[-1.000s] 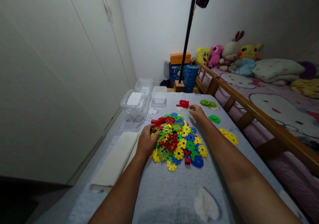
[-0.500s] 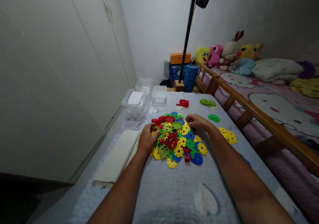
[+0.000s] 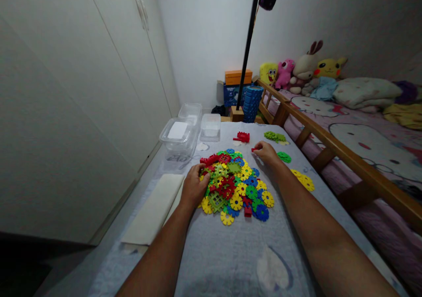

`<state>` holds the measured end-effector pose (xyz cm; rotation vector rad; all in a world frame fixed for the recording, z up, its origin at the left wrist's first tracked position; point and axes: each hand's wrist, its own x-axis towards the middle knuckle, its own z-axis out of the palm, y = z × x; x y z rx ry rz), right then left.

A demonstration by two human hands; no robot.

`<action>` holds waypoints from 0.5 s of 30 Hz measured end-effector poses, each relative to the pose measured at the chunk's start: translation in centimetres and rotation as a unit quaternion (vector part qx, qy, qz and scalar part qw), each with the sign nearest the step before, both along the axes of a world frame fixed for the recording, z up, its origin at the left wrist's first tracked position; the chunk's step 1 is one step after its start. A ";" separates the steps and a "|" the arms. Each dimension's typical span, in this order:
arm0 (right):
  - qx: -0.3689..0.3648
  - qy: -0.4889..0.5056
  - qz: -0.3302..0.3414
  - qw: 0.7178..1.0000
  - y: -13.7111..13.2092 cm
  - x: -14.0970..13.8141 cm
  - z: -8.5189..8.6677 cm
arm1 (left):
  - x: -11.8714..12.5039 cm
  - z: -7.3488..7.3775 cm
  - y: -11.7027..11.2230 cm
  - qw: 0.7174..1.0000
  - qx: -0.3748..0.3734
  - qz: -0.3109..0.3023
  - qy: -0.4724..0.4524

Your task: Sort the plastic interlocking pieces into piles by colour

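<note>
A mixed heap of plastic building pieces [image 3: 235,185] lies mid-table, with yellow, blue and green notched discs, red blocks and olive lattice squares. Against its left side rests my left hand [image 3: 195,182], fingers spread over the edge pieces. Beyond the heap's far right side, my right hand [image 3: 264,152] pinches a small red building block [image 3: 253,150]. Just past it lies a small group of red blocks [image 3: 243,137]. Sorted piles sit to the right: light green pieces [image 3: 274,136], green discs [image 3: 284,157] and yellow discs [image 3: 303,180].
Clear plastic boxes [image 3: 178,145] stand at the far left, with a smaller clear box [image 3: 210,127] beside them. Folded cream cloth or paper [image 3: 154,209] lies left of my arm. A wooden bed rail [image 3: 329,136] runs along the right. A black pole [image 3: 247,46] rises at the back.
My right hand has left the heap's far right edge and moved away toward the red group, carrying a small red block. My left hand stays on the heap.
</note>
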<state>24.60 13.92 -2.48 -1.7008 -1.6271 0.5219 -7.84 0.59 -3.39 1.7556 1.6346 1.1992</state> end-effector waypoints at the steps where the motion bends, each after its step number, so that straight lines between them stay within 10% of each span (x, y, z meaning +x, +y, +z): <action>1: 0.010 -0.005 -0.025 1.000 0.6 -0.1 -0.2 | 0.0 0.0 0.0 1.000 0.000 0.000 0.000; 15: 0.005 -0.064 -0.136 0.989 5.6 -1.0 -1.3 | 0.1 0.2 -0.1 1.000 -0.002 0.001 -0.003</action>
